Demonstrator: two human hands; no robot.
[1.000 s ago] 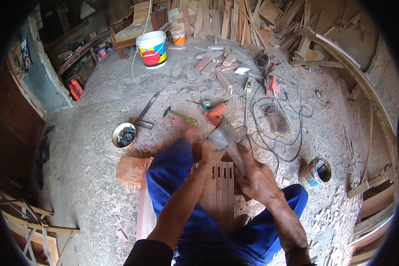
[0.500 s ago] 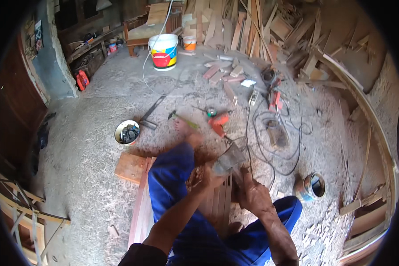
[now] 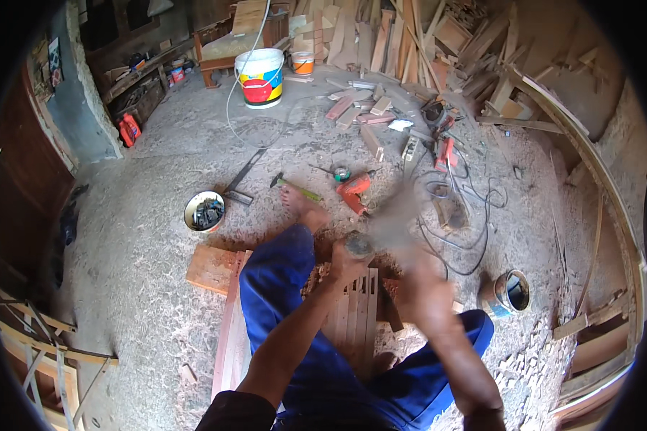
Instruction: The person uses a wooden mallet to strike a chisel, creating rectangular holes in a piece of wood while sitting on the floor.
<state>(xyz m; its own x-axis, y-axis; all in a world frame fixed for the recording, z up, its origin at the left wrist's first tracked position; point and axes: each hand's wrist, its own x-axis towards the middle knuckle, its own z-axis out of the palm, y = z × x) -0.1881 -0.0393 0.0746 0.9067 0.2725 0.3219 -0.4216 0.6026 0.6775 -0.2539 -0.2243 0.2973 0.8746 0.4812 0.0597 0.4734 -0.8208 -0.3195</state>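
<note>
**A woodworking shop floor**

I sit on a sawdust-strewn concrete floor point(image 3: 158, 287). Offcut planks point(image 3: 410, 36) pile against the back wall, a hammer point(image 3: 295, 188), an orange power drill point(image 3: 354, 192), tangled cords point(image 3: 467, 230) and paint buckets point(image 3: 259, 77) lie around me.

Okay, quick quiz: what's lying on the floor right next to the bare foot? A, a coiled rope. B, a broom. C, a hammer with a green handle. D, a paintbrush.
C: a hammer with a green handle lies on the dusty floor just beyond the toes of the bare foot.
</note>
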